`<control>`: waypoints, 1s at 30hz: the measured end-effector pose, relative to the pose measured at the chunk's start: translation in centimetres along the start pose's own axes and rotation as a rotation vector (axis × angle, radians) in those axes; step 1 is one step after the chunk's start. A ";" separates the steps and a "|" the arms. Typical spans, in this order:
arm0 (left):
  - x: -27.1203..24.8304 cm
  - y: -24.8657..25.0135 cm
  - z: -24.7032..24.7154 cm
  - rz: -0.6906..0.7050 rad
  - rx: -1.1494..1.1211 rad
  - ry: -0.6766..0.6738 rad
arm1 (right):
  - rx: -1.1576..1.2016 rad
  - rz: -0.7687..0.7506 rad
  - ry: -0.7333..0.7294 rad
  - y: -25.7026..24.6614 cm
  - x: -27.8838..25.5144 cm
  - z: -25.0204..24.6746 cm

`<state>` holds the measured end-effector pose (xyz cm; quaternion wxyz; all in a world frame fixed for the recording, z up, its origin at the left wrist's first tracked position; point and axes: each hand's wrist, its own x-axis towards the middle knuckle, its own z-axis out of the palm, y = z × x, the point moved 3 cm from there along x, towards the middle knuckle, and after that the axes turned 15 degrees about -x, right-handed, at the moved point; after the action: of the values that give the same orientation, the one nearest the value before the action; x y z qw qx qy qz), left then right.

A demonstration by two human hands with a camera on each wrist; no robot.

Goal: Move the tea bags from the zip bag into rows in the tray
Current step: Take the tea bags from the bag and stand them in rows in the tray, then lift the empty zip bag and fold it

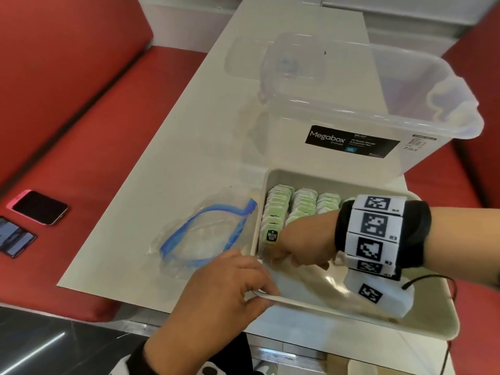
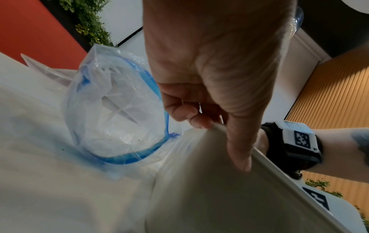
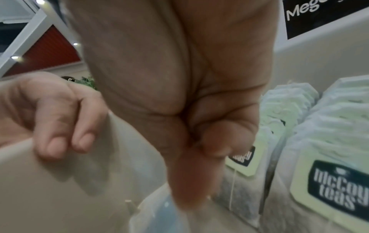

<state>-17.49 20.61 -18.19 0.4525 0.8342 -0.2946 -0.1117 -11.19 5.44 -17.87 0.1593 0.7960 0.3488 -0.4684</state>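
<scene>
Left hand (image 1: pixel 216 290) at the near-left corner of the tray (image 1: pixel 422 324), fingers (image 2: pixel 185 113) curled over the rim, gripping it. Right hand (image 1: pixel 300 244) inside the tray at its left side, fingers (image 3: pixel 215 141) clenched and pointing down beside the near end of the leftmost row; whether anything is pinched cannot be told. Tea bags (image 1: pixel 303 205) in four rows along the far wall of the tray, overlapping, green tags facing up. Zip bag (image 1: pixel 200 236) flat on the table (image 1: pixel 162 185), just left of the tray, mouth gaping, contents not discernible. Clear storage box (image 1: pixel 365 104) on the table beyond the tray. Two phones (image 1: pixel 39 207) on the red seat, far left.
</scene>
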 end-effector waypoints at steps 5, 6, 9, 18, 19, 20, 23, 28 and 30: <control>-0.1 -0.2 0.0 -0.005 -0.010 -0.001 | 0.040 -0.002 0.035 0.6 1.0 -0.8; 0.0 -0.2 0.0 -0.006 -0.007 -0.011 | 0.069 -0.009 0.034 0.8 1.1 -0.8; 0.2 0.1 -0.2 -0.053 -0.043 -0.042 | 0.155 -0.022 0.051 0.9 1.0 -0.7; 0.6 0.2 -6.2 0.042 0.224 0.349 | 0.289 -0.002 0.125 1.6 -0.9 -0.3; 1.0 -0.7 -6.6 -0.019 0.301 0.295 | 0.307 0.001 0.133 1.7 -1.3 -0.3; 1.4 -1.6 -6.7 -0.091 0.340 0.247 | 0.325 0.006 0.140 1.9 -1.6 -0.4; 2.6 -3.6 -7.3 -0.223 0.398 0.223 | 0.408 0.043 0.186 2.2 -3.0 -0.6; 4.2 -4.2 -12.6 -0.277 0.120 0.357 | 0.536 0.122 0.362 1.9 -6.4 -1.2; 4.4 -3.7 -15.2 -0.295 -0.232 0.511 | 0.510 0.143 0.550 1.5 -8.1 -1.9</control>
<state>-5.66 30.00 -12.26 0.5829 0.8119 -0.0323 0.0041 -11.50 2.26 -10.06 -0.1113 0.9283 0.1942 -0.2968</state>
